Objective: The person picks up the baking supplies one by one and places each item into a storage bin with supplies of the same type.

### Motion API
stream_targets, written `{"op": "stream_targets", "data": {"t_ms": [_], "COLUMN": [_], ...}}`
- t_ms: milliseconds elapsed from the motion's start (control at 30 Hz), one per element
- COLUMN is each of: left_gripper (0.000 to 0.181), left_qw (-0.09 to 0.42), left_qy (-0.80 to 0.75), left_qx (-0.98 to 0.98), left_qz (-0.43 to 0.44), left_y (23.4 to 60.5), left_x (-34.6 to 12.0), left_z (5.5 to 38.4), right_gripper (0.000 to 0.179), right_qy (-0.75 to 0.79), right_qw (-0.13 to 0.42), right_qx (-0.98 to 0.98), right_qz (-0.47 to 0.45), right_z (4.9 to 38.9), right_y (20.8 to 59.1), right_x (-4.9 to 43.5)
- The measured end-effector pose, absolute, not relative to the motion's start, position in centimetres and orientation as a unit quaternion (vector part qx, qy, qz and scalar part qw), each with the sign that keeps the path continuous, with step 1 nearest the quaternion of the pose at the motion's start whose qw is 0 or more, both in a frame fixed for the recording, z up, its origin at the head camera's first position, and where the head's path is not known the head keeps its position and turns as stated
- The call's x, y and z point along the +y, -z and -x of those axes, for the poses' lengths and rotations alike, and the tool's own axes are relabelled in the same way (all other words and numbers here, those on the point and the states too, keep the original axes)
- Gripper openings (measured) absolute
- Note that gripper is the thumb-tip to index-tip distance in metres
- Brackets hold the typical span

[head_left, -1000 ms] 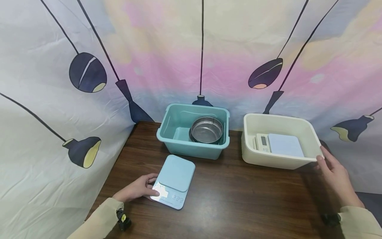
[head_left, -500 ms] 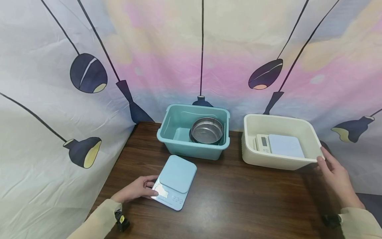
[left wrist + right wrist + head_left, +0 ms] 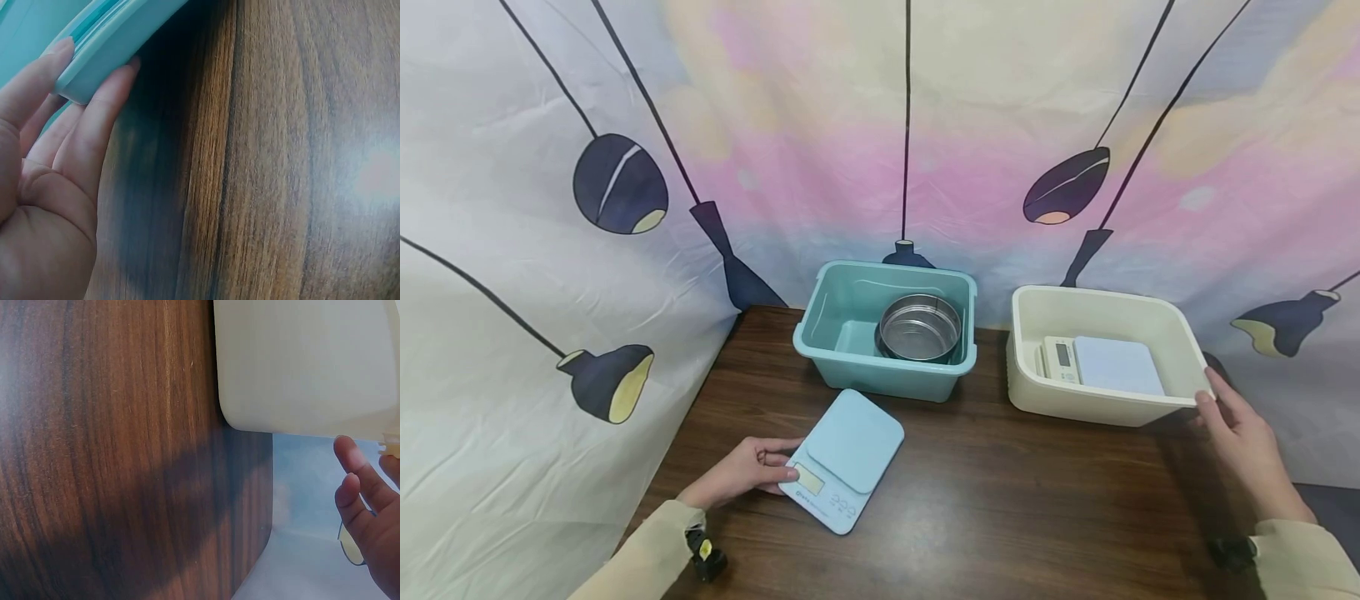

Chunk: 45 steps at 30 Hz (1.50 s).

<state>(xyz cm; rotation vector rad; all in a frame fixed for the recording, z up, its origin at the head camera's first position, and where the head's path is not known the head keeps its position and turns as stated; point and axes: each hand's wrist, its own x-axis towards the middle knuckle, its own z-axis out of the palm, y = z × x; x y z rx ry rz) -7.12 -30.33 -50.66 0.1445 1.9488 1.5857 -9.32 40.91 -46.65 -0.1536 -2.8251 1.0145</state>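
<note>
My left hand (image 3: 737, 473) pinches the display-end corner of a light blue digital kitchen scale (image 3: 853, 446), thumb on top and fingers beneath. In the left wrist view the edge of the scale (image 3: 94, 72) is tilted above the wooden table, casting a dark shadow. At the right, my right hand (image 3: 1246, 442) holds the right end of a cream plastic bin (image 3: 1097, 408), its thumb over the rim. The right wrist view has its fingertips (image 3: 351, 455) beside the bin wall. Inside the bin lies a second kitchen scale (image 3: 1116, 365) with a pale platform and small display.
A teal plastic bin (image 3: 887, 381) stands at the back of the table, behind the blue scale. In its right half sits a round metal sieve (image 3: 920, 329). A printed cloth (image 3: 820, 125) hangs behind the wooden table (image 3: 1000, 508).
The blue scale has turned clockwise in my left hand, its far end swinging to the right, and the glare has left its display. My right hand and both bins have stayed put.
</note>
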Motion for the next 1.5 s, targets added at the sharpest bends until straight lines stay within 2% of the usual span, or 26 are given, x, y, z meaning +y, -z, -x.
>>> {"op": "stream_targets", "data": {"t_ms": [500, 1000, 1500], "left_gripper": [0.059, 0.052, 0.052], "left_qw": [0.297, 0.299, 0.323], "left_qy": [-0.612, -0.615, -0.626], "left_qx": [0.730, 0.724, 0.702], "left_qz": [-0.060, -0.091, -0.106], "left_y": [50.2, 49.9, 49.1], "left_x": [-29.5, -26.5, -23.0], "left_z": [7.0, 7.7, 8.7], "right_gripper": [0.064, 0.063, 0.063], "right_qy": [-0.336, -0.336, -0.330], "right_qw": [0.067, 0.066, 0.067], "right_qx": [-0.938, -0.938, -0.940], "right_qz": [0.051, 0.054, 0.059], "right_z": [9.3, 9.4, 9.5], "right_y": [46.6, 46.6, 46.6], "right_x": [40.8, 40.9, 40.8]}}
